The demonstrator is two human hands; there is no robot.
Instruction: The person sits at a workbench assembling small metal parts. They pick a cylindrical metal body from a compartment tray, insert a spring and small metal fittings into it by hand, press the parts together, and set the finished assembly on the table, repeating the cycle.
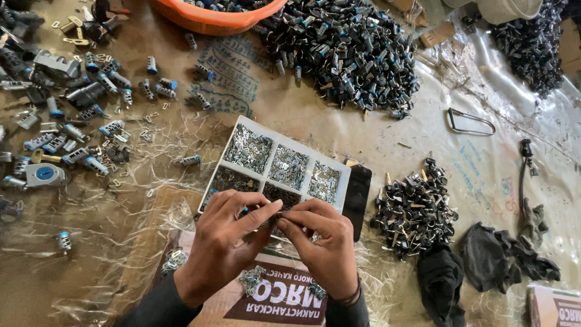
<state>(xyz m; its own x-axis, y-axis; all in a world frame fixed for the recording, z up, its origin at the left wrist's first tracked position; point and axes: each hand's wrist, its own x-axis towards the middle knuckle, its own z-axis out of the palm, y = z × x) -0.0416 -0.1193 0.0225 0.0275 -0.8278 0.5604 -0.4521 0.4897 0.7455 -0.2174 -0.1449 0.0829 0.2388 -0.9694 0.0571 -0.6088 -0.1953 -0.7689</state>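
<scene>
My left hand (227, 239) and my right hand (324, 242) meet fingertip to fingertip just below a white divided tray (277, 144). Together they pinch a small dark lock cylinder (279, 213), mostly hidden by the fingers. The tray's compartments hold several heaps of tiny silvery metal pieces. Both hands hover over a printed cardboard sheet (281, 297) with a few loose metal bits on it.
A big pile of black lock cylinders (345, 51) lies at the top, beside an orange basin (209, 18). A smaller pile of black-headed keys (414, 209) sits right of the tray. Loose cylinders and parts (66, 121) scatter left. Dark rags (484, 260) lie lower right.
</scene>
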